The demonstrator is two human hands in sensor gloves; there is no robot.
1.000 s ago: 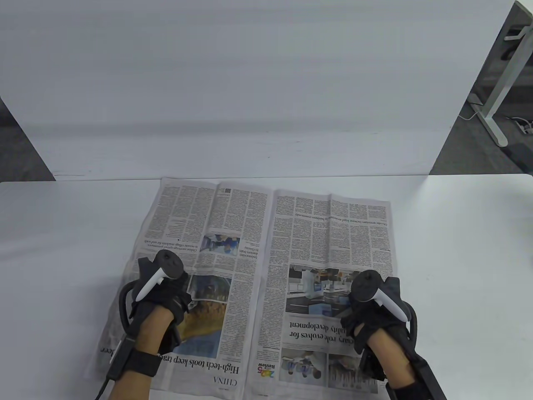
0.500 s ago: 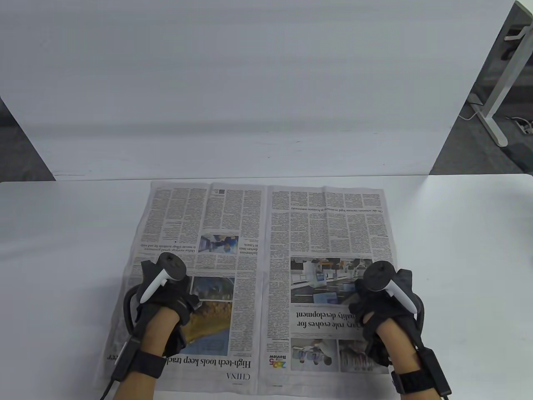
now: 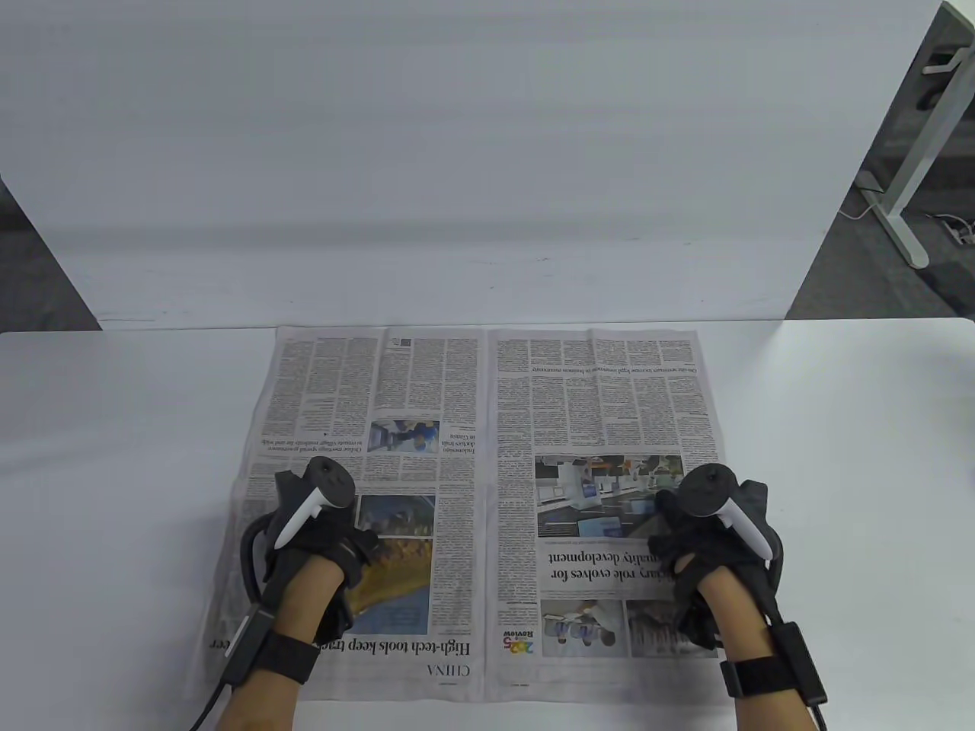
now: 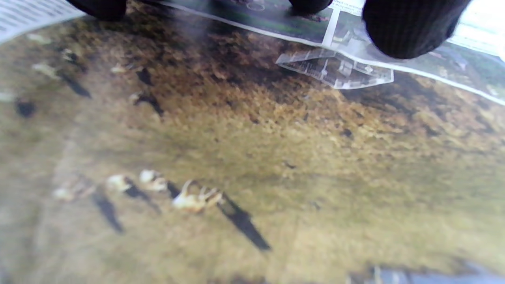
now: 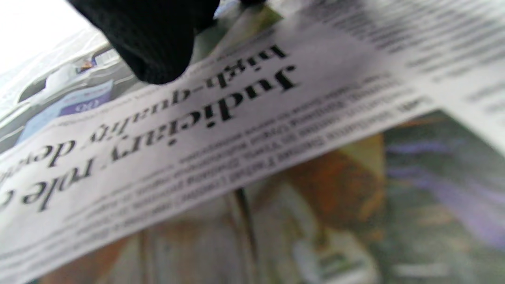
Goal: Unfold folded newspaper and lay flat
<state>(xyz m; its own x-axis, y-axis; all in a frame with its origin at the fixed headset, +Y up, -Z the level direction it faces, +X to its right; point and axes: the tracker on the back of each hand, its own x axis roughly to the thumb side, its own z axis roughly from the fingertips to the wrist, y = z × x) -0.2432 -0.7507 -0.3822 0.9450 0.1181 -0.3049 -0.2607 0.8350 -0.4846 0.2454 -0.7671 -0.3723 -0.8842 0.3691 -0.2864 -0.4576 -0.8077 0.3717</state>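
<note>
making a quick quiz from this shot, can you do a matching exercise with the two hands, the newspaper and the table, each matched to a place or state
Things:
1. left hand
2. right hand
3. newspaper
4. table

Places or states:
A. spread open, headlines upside down
B. on the aerial photo of golden land
C. white, under everything
D. by the headline about the judiciary

Pairs: 1-B, 2-D, 3-A, 4-C

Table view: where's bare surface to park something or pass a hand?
Bare table runs from the newspaper's right edge to the table's right edge, and a similar patch lies left of it. A thin strip runs along the near edge. The centre is crowded: the open spread reaches the back edge, with the left hand and right hand pressing it.
</note>
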